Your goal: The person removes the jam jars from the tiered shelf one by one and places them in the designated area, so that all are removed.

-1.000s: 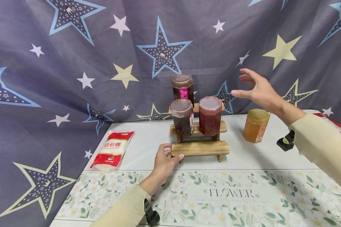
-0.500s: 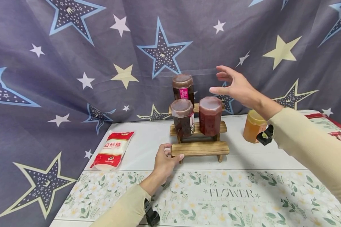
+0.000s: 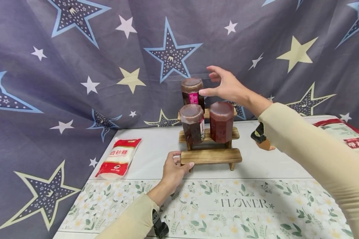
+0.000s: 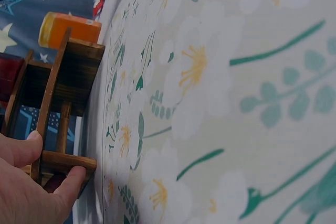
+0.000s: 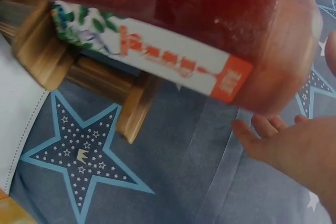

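A stepped wooden display stand holds three jars. At its lowest step my left hand grips the left end, with thumb and fingers round the wood, as the left wrist view also shows. A dark jar with a pink label stands on the top step. Below it, on the middle step, are another dark jar and a red jar. My right hand holds nothing, fingers spread and bent, its thumb overlapping the top jar's right side. In the right wrist view the red jar fills the upper part.
An orange-yellow jar stands on the table right of the stand, mostly hidden by my right wrist in the head view. A red-and-white sugar bag lies at left, another red-and-white packet at right. A starry curtain hangs behind.
My right hand has moved left, from above the orange-yellow jar to beside the top dark jar, its forearm now covering most of the orange-yellow one. My left hand and the stand have stayed put.
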Motion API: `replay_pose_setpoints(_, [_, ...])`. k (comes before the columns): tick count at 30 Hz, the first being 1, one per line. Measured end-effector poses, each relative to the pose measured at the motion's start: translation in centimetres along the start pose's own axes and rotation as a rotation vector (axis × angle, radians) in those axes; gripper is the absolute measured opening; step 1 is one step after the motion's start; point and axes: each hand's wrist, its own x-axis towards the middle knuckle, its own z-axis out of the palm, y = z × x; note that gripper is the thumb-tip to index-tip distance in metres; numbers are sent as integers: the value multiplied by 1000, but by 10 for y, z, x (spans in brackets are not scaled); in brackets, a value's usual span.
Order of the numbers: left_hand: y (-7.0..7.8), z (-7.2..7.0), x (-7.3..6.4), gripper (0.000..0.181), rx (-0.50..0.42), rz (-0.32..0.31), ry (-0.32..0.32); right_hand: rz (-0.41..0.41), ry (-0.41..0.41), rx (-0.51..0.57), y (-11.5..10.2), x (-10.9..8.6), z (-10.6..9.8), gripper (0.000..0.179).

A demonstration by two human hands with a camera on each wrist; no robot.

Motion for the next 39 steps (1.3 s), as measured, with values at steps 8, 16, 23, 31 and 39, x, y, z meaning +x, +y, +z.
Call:
replay_pose_setpoints(8, [1, 0, -1, 64, 6, -5, 3, 17, -77, -20, -10, 18, 14, 98])
replay_pose_setpoints(16, [1, 0, -1, 65, 0, -6, -6, 42, -120, -28, -15, 31, 30, 92])
replay_pose_setpoints(23, [-1, 0, 1, 66, 3, 4, -3, 55, -80, -67, -15, 35, 36, 81])
replay_pose_setpoints(31, [0, 0, 0, 65, 7, 8, 1, 37, -49, -12, -12, 36, 37, 75])
replay_pose_setpoints(39, [0, 0, 1, 64, 16, 10, 11, 23, 27, 38, -12, 34, 36, 66])
